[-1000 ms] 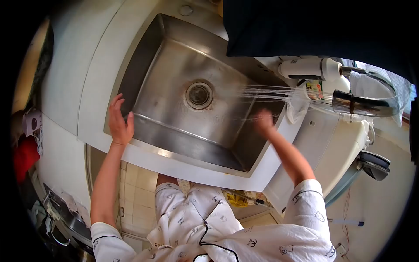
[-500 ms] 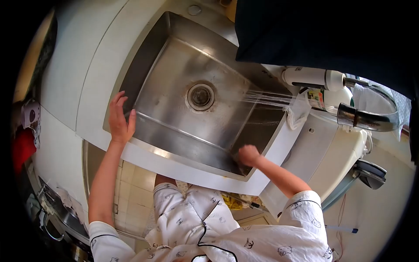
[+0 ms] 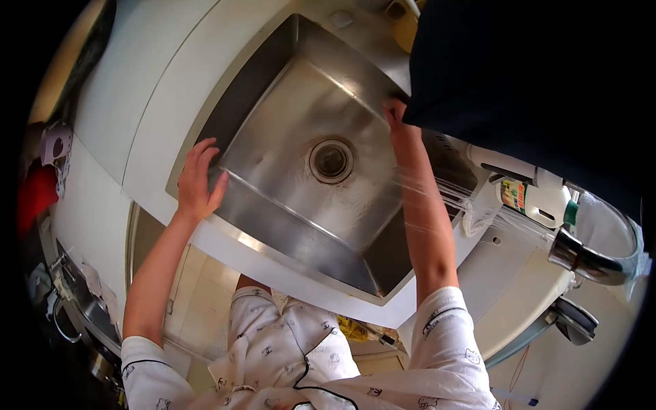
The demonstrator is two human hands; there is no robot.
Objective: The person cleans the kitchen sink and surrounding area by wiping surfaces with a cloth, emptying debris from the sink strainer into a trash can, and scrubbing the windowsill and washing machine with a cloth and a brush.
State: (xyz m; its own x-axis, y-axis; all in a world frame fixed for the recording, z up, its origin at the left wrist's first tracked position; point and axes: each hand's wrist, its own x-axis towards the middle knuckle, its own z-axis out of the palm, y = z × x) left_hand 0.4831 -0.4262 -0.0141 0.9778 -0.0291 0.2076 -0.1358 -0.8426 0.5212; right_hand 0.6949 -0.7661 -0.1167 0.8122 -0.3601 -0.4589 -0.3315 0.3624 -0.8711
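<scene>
My left hand is open over the left rim of the steel sink, with its fingers spread and nothing held. Across the basin reaches my right arm, and my right hand is at the far wall. Its fingers look curled, partly hidden by a dark shape at the upper right; what they hold, if anything, does not show. From the curved faucet, thin streams of water run into the basin and cross my right forearm. The round drain lies in the basin floor.
Beside the faucet stands a white bottle with a colored label. A pale, thin crumpled thing lies at the sink's right edge. White counter extends left of the basin. The large dark shape blocks the upper right.
My right hand has moved from the near right corner of the sink to its far wall. My left hand stays by the left rim. The view has shifted slightly.
</scene>
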